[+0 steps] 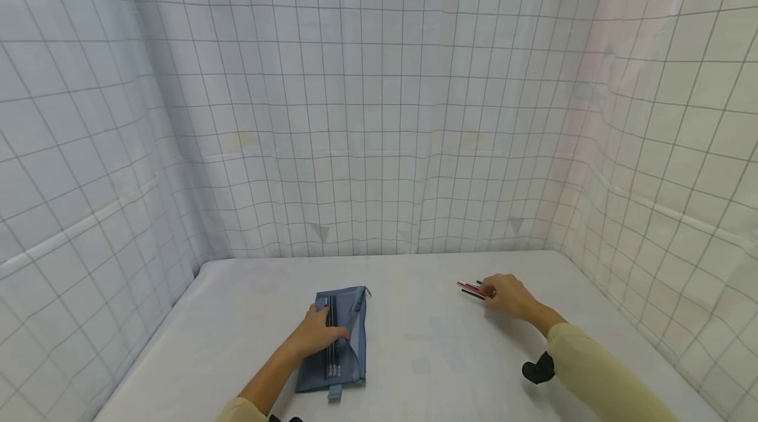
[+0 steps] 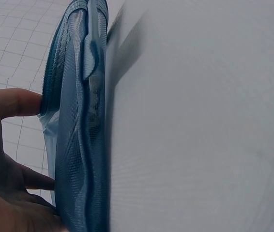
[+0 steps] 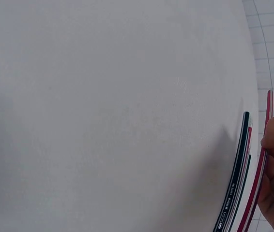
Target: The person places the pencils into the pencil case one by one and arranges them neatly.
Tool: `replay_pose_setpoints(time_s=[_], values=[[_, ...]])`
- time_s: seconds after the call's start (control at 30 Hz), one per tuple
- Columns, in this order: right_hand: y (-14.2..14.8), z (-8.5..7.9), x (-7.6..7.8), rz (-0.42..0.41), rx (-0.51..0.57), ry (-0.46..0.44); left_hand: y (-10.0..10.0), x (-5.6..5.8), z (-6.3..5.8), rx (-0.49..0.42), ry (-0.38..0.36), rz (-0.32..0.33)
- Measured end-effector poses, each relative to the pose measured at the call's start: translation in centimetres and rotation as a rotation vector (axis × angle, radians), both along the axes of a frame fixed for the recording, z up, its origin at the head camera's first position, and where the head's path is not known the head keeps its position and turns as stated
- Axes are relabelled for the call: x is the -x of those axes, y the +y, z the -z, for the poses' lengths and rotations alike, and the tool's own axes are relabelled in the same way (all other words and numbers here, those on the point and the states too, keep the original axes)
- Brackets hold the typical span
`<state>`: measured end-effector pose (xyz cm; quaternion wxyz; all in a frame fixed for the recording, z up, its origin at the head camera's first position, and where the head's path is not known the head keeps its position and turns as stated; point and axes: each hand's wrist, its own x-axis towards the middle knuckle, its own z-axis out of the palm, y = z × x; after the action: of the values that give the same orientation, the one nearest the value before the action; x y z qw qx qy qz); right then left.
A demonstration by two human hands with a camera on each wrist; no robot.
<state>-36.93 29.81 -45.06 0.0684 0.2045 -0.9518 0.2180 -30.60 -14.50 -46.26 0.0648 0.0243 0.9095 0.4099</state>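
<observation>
the right hand [image 1: 503, 293] pinches a red pencil [image 3: 256, 186] just beside further pencils [image 3: 235, 174] on the worktop [image 1: 414, 369]; a loose pinch could drop it or disturb the others. the left hand [image 1: 318, 335], fingers spread, rests on the blue pouch [image 1: 357, 353], well apart to the left; should this hand slacken, the pouch could slide or sag.

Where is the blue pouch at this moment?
In the head view, the blue pouch lies on the white table, left of centre, with the person's left hand on it; the pencils are farther right.
</observation>
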Motion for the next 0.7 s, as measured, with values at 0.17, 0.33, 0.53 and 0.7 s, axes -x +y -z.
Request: replay_pose_setpoints(time_s=[0.17,0.33,0.53,0.7], values=[[-0.6,-0.3,0.0,-0.011,0.019,-0.009,-0.1,0.0,0.0,-0.006,-0.004,0.0],[-1.4,-0.9,-0.1,-0.03,0.044,-0.017,0.1,-0.1,-0.2,0.005,-0.005,-0.009],[-2.8,-1.0,0.2,-0.03,0.077,-0.049,0.2,-0.1,-0.2,0.007,0.005,-0.012],[-4.5,-1.2,0.3,-0.044,0.091,-0.069,0.2,-0.2,-0.2,0.005,-0.006,-0.018]])
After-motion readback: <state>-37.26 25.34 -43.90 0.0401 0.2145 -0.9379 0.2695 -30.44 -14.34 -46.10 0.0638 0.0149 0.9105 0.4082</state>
